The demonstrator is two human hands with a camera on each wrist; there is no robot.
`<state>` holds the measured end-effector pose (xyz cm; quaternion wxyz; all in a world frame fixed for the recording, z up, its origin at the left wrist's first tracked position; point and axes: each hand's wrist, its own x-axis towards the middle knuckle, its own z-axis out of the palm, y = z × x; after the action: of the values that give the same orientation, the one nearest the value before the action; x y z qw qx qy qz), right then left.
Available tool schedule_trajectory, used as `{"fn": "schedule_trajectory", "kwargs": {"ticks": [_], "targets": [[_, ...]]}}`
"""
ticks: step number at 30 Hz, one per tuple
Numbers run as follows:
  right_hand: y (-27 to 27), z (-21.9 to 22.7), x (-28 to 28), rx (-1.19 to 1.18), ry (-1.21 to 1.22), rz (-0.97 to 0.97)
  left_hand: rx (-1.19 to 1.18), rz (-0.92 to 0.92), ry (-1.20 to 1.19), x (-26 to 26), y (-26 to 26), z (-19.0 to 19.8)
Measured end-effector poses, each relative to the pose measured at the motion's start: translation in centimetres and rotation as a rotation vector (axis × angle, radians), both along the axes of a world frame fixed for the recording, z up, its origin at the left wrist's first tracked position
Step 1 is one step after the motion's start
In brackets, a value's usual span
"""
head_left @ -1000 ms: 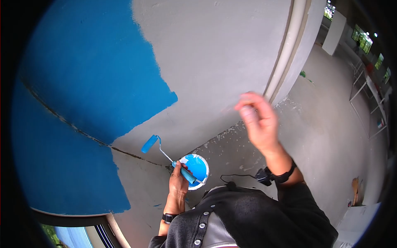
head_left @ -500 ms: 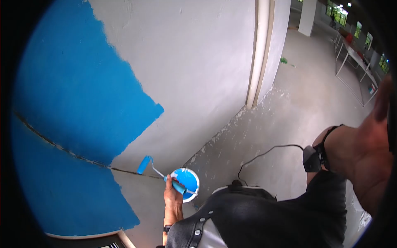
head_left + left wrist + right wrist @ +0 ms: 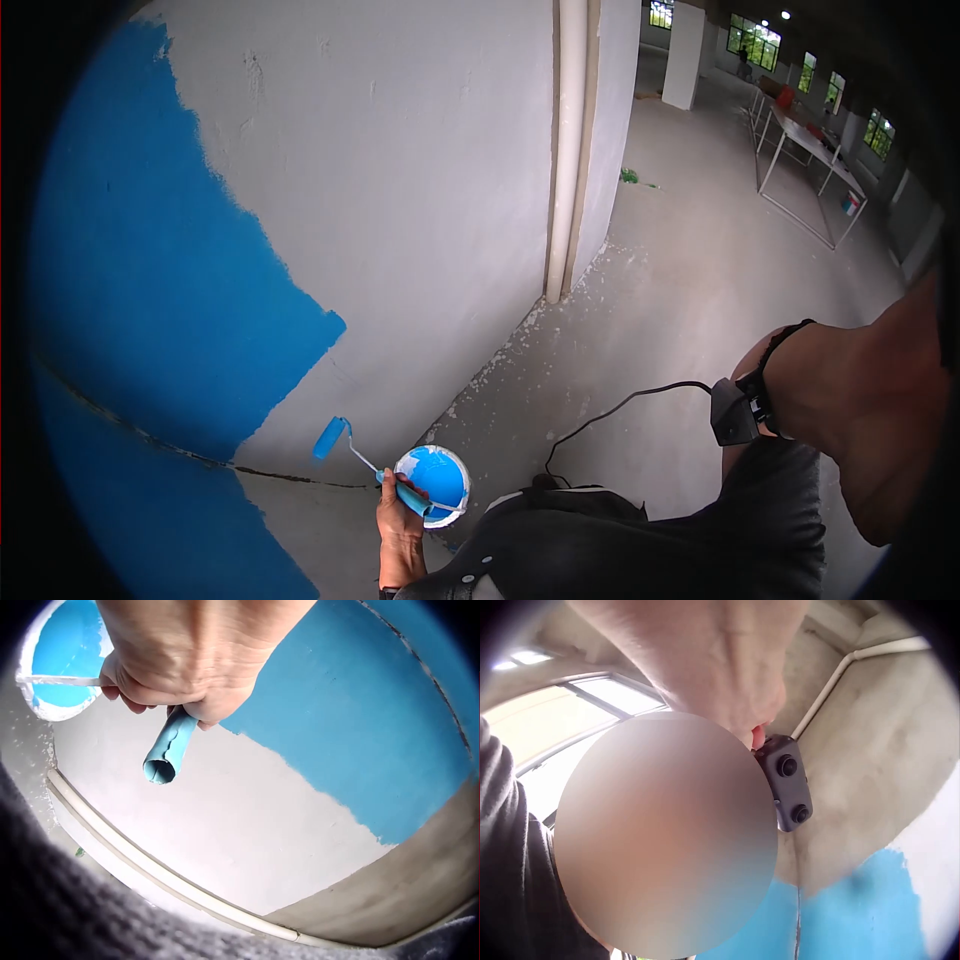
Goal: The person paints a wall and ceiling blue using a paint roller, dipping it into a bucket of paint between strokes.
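My left hand grips the handle of a paint roller, whose blue sleeve points up and left, near the wall. The same hand holds the white bail handle of a paint bucket. Blue paint fills the bucket's inside, and white smears its rim. In the left wrist view, the roller's hollow grip end sticks out below the fist. My right hand is raised beside my head, close to the dark two-lens camera there. Its fingers are mostly hidden; I cannot tell whether they hold that camera.
Blue paint covers the left part of the wall, with bare white to its right. A vertical pipe runs down to the floor. A black cable leads to my right wrist. A long table stands far right.
My right hand has risen from in front of the wall to beside my head. The head view has swung to the right, while my left hand keeps holding the roller and bucket.
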<state>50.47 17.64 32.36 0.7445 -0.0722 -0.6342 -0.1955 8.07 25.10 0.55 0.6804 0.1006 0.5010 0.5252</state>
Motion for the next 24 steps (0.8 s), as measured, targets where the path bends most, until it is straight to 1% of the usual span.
{"fn": "schedule_trajectory", "kwargs": {"ticks": [1,2,3,4,5,6,7,9,11,12,14,16,17,20,21,22,23,24], "targets": [[0.1,0.4,-0.2,0.021,-0.004,-0.001,-0.031,0.003,0.014,0.1,-0.1,0.0],[1.9,1.4,-2.7,0.06,-0.021,-0.009,-0.043,-0.001,0.017,0.4,0.2,-0.2],[1.2,1.7,-2.2,0.098,-0.044,-0.017,-0.031,0.004,-0.01,0.5,0.5,-0.7],[-0.7,1.5,-1.0,0.133,-0.058,-0.027,-0.023,-0.011,-0.04,0.6,0.7,-0.9],[-1.7,1.2,0.3,0.148,-0.062,-0.034,-0.027,0.002,-0.025,0.8,0.7,-1.4],[-0.3,1.9,-1.4,0.16,-0.058,-0.044,-0.035,0.012,-0.001,1.0,0.7,-1.3],[-0.1,2.1,-1.8,0.174,-0.054,-0.055,-0.03,-0.003,0.002,0.8,0.9,-1.6],[0.6,2.9,-2.0,0.206,-0.071,-0.059,-0.044,0.004,0.04,1.1,1.1,-2.7],[1.0,3.5,-2.1,0.227,-0.078,-0.058,-0.038,-0.017,0.017,1.0,0.9,-3.2],[1.3,3.6,-3.0,0.239,-0.073,-0.065,-0.027,-0.015,0.023,1.0,1.2,-3.0],[1.2,4.1,-2.9,0.257,-0.074,-0.065,-0.032,-0.004,0.024,1.6,1.4,-2.8],[3.1,5.4,-5.4,0.265,-0.071,-0.092,-0.046,-0.019,0.033,1.7,1.3,-2.6],[2.7,5.2,-6.3,0.272,-0.073,-0.112,-0.044,-0.023,0.019,1.8,1.4,-2.8],[2.4,5.6,-6.7,0.321,-0.083,-0.14,-0.032,-0.009,-0.02,2.6,2.2,-3.8],[3.4,4.2,-7.3,0.185,0.043,-0.146,-0.051,0.014,-0.03,2.5,1.8,-4.1],[4.7,1.5,-7.4,0.049,0.168,-0.153,-0.061,0.001,-0.025,2.6,1.6,-4.2],[5.6,-2.5,-6.4,-0.241,0.116,-0.247,-0.054,-0.019,0.0,2.8,1.7,-4.3],[6.8,-5.6,-7.7,-0.577,0.088,-0.248,-0.039,-0.032,0.021,3.1,1.9,-4.4]]}}
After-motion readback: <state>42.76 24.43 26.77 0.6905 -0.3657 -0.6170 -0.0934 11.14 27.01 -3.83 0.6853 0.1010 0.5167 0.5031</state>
